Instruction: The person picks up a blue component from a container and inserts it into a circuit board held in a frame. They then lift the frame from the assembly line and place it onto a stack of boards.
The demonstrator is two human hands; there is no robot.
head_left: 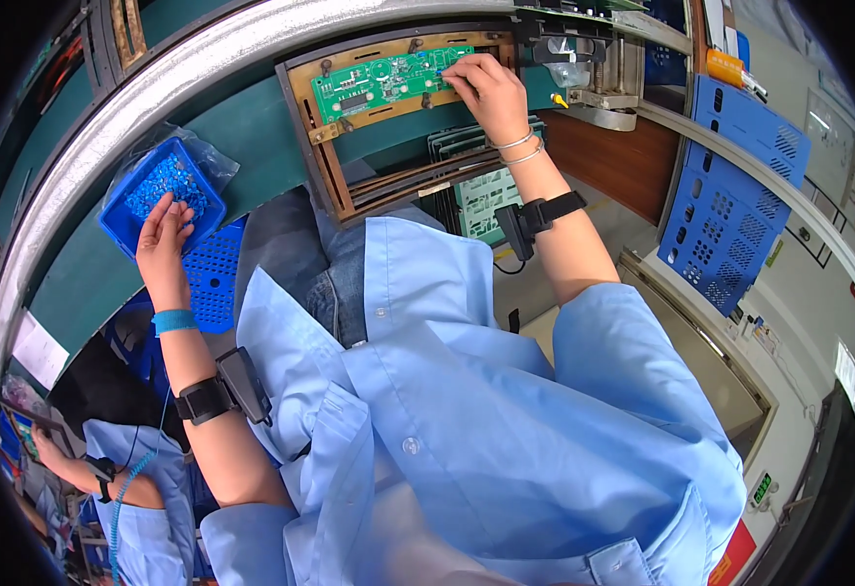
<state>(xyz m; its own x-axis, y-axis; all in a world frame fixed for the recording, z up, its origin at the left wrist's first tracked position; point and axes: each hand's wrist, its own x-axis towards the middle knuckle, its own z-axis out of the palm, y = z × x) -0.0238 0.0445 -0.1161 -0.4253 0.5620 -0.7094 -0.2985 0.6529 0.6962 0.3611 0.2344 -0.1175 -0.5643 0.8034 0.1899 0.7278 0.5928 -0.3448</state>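
A green circuit board with small parts on it sits in a wooden frame with dark clamps. Over the board's right end is my right hand, its thumb and fingers pinched close to the surface; whatever they hold is too small to make out. My left hand reaches into a blue bin of small blue components. Its fingertips are drawn together at the edge of the pile, and what is between them cannot be made out.
A metal rail curves along the green bench. More green boards stand below the frame. Tall blue crates rise at the right, and a perforated blue crate sits under the bin. A co-worker's arm shows at lower left.
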